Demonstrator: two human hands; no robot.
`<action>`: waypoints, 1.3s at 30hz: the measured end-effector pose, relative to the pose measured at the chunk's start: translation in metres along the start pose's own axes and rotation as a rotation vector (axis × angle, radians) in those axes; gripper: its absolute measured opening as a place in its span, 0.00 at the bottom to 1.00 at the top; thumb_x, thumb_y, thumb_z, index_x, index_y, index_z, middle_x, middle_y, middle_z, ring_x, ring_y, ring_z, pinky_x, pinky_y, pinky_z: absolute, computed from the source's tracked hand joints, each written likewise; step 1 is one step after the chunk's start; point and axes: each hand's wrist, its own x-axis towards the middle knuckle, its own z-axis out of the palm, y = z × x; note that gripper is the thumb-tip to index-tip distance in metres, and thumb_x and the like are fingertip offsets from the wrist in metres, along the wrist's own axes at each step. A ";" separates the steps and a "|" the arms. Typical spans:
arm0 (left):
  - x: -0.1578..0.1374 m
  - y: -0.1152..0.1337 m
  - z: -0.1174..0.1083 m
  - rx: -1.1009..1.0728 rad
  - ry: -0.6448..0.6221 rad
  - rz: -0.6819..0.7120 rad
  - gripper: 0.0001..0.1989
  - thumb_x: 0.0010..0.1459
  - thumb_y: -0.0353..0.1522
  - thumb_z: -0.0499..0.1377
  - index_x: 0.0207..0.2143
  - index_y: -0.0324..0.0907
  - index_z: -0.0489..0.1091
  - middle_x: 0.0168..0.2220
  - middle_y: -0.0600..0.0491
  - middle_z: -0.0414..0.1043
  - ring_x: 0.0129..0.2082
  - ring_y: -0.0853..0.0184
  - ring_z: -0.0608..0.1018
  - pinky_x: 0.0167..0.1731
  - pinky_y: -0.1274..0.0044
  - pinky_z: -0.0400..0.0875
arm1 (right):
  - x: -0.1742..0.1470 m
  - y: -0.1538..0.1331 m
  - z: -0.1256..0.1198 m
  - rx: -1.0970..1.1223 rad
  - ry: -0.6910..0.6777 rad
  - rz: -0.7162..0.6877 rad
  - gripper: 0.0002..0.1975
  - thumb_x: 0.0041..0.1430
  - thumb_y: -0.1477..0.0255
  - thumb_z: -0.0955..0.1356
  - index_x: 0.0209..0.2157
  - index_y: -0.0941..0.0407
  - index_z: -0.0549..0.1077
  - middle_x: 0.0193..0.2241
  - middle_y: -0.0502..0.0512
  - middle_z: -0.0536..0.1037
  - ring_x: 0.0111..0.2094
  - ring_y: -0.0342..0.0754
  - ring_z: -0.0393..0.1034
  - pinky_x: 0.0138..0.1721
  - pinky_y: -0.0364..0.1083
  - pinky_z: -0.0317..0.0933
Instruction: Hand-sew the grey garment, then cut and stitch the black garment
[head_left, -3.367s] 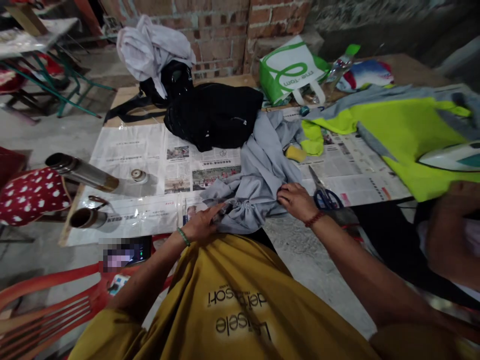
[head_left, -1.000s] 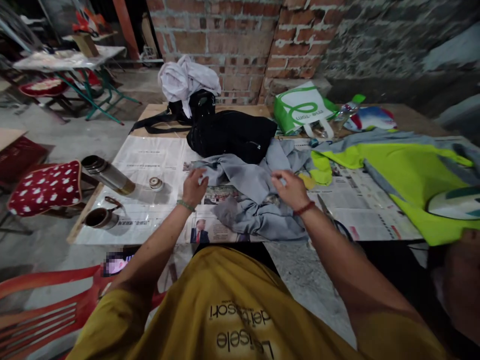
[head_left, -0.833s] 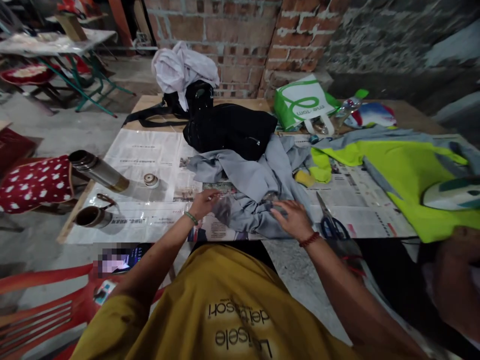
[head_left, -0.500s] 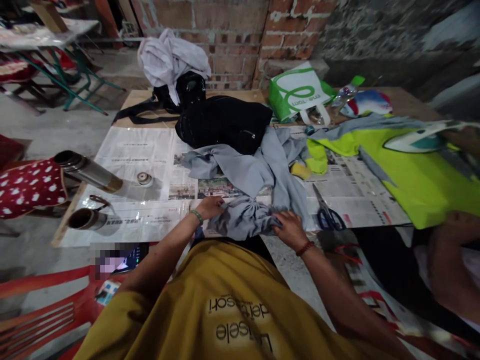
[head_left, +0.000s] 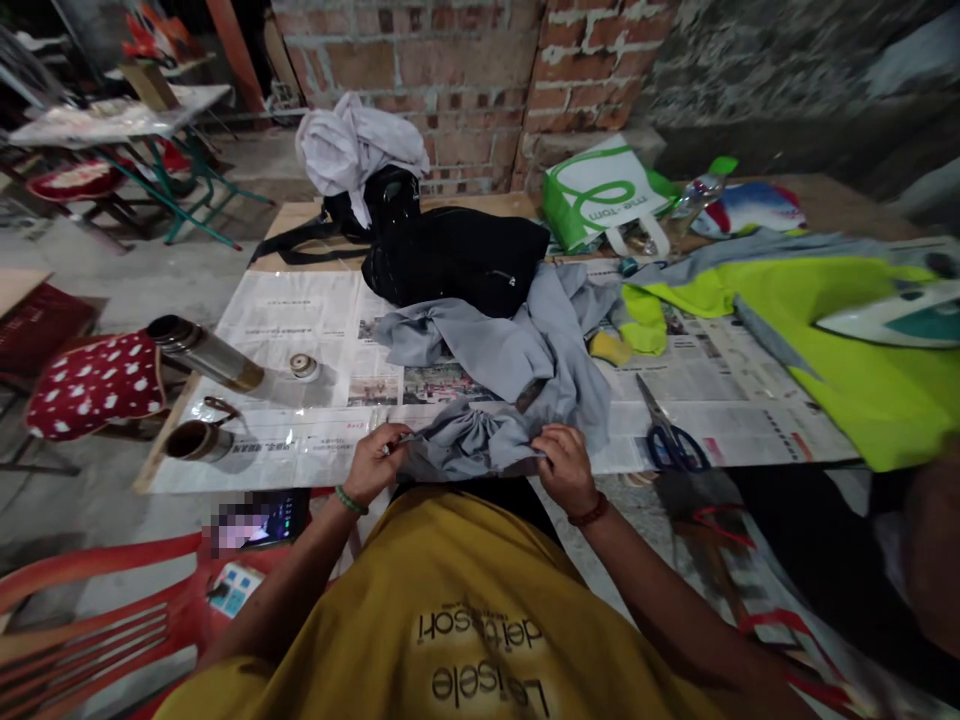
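Note:
A grey fabric garment (head_left: 480, 345) lies crumpled on the newspaper-covered table (head_left: 285, 440), its near part gathered between my hands at the front edge. My left hand (head_left: 377, 460) pinches the left end of the gathered cloth. On the opposite end, my right hand (head_left: 564, 465) has its fingers closed on the cloth. Scissors with dark blue handles (head_left: 671, 440) rest to the right of my right hand. A black bag (head_left: 457, 258) lies against the garment's far side. Which part of the garment I hold cannot be made out.
On the left stand a thermos flask (head_left: 206, 352), its lid (head_left: 303, 367) and a brown cup (head_left: 196, 440). To the right, an iron (head_left: 896, 312) sits on a yellow-green garment (head_left: 840, 390), near a co-worker's arm. A green-white bag (head_left: 604, 190) stands behind. A red chair (head_left: 112, 630) is at lower left.
My hands have pulled slightly apart and to the left, spreading the gathered grey cloth. The iron on the yellow-green garment has moved right and nearer. My view has shifted a little.

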 end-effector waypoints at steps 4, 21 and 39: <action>0.012 0.012 -0.016 0.059 0.120 0.091 0.09 0.51 0.32 0.55 0.35 0.43 0.73 0.26 0.55 0.70 0.27 0.69 0.71 0.32 0.78 0.68 | 0.035 -0.008 -0.004 0.003 0.048 -0.020 0.11 0.53 0.76 0.60 0.32 0.53 0.73 0.33 0.56 0.71 0.43 0.51 0.65 0.48 0.53 0.58; 0.114 -0.030 -0.024 0.277 0.454 0.047 0.24 0.53 0.33 0.58 0.54 0.41 0.65 0.52 0.43 0.63 0.50 0.59 0.70 0.50 0.67 0.68 | 0.160 0.005 0.020 -0.142 0.041 0.165 0.23 0.58 0.62 0.64 0.53 0.59 0.66 0.49 0.64 0.71 0.53 0.57 0.60 0.54 0.55 0.50; 0.057 -0.042 0.035 0.450 0.152 0.015 0.18 0.55 0.30 0.55 0.50 0.46 0.68 0.56 0.44 0.65 0.55 0.53 0.68 0.52 0.57 0.63 | 0.086 0.018 0.063 -0.279 -0.368 0.279 0.26 0.56 0.64 0.67 0.56 0.58 0.67 0.58 0.69 0.58 0.52 0.60 0.63 0.54 0.56 0.58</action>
